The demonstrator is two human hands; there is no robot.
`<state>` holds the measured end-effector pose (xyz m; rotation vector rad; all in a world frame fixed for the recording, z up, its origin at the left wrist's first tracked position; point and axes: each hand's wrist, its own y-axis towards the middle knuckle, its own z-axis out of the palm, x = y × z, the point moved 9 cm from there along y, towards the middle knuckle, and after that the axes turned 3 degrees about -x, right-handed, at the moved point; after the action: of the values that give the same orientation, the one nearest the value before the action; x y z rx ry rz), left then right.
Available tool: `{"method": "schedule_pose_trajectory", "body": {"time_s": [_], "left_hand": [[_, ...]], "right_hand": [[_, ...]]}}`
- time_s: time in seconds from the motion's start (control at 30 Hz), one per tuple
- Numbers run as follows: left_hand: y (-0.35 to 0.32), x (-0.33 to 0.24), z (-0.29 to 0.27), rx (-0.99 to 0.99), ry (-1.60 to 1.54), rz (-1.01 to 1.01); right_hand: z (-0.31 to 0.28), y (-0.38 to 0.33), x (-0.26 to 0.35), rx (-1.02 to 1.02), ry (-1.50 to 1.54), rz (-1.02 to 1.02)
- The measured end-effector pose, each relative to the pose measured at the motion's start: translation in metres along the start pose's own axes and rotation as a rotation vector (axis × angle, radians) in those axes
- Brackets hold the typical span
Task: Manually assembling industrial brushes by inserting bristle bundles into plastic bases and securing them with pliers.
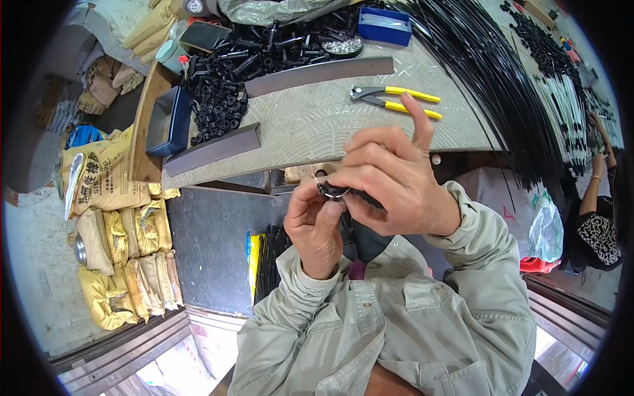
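Just off the near edge of the table, both hands meet around a small dark part with a thin, shiny curved wire or ring (332, 190); its exact kind is hard to make out. My left hand (313, 231) pinches it from the left with thumb and forefinger. From the right, my right hand (401, 188) closes thumb and forefinger on it, while another finger points up. Beyond the right hand, yellow-handled pincers (370, 94) lie on the table (310, 129), apart from both hands.
Black plastic parts (257, 56) are heaped at the back left behind grey strips (317, 74). A blue tray (385, 26) holds pale strips. Long black rods (489, 72) overhang the table's right side. Yellow sacks (109, 175) stack at left. Another person's arm (590, 188) shows at far right.
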<state>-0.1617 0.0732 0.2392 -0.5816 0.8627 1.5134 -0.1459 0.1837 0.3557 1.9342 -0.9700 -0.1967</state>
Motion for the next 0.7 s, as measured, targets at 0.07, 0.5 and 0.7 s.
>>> {"method": "schedule_pose_trajectory", "body": {"time_s": [0.07,0.5,0.7], "left_hand": [[0.002,-0.003,0.003,-0.017,0.006,0.027],[0.008,-0.01,0.006,0.053,0.023,0.022],[0.0,-0.025,-0.001,0.124,-0.066,0.024]], "right_hand": [[-0.005,-0.004,0.007,-0.083,-0.028,-0.087],[0.054,-0.07,-0.048,-0.053,1.12,0.823],[0.07,-0.067,-0.029,-0.056,1.384,0.91]]}}
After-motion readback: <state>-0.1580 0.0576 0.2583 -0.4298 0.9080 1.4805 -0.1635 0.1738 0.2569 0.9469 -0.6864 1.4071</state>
